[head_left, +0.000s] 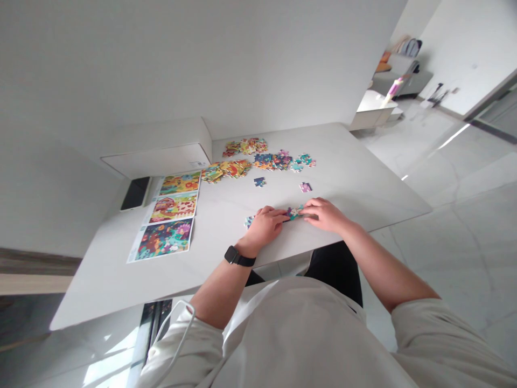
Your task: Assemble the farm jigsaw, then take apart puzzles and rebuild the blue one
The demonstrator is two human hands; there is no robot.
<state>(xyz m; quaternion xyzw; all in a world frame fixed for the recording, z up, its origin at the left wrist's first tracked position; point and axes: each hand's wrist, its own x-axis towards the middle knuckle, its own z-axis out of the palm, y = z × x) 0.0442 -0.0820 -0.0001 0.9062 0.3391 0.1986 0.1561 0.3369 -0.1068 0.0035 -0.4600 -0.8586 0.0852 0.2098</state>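
A short row of joined jigsaw puzzle pieces lies flat near the table's front edge, teal and purple with a white figure. Across its left part rests my left hand, fingers together and bent over the row, hiding much of it. The blue-and-white left end pokes out past that hand. At the right end, my right hand has its thumb and fingers closed on a puzzle piece, which they partly cover. Just beyond the hands lie a loose pink-purple piece and a dark blue piece.
Farther back are piles of yellow-orange pieces, dark blue and purple pieces and teal pieces. Three picture sheets lie at left, beside a phone and a white box against the wall.
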